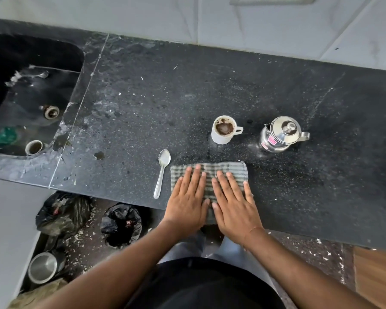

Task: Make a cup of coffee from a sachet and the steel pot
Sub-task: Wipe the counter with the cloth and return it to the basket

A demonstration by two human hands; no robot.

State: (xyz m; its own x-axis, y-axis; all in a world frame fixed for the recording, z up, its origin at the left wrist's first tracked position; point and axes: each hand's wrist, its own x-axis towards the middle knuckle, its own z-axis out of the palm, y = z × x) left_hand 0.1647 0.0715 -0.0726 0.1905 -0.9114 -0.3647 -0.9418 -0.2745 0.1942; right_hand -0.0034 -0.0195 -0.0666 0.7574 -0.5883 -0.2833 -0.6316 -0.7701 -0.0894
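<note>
A white cup [221, 138] with brown frothy coffee stands on the black stone counter [210, 85], handle pointing right. The lidded steel pot [280, 134] stands to its right, a pink sticker on its side. A steel spoon [162, 173] lies left of a folded grey checked cloth [232, 169] at the counter's front edge. My left hand [188, 200] and my right hand [234, 202] lie flat side by side on the cloth, fingers straight and pointing away from me. No sachet is visible.
A dark sink [31, 97] is sunk into the counter at the left, with a small cup [34, 147] inside. Below the counter edge sit black rubbish bags [120, 224] and a steel vessel [42, 267] on the floor. A tiled wall [254, 23] runs behind.
</note>
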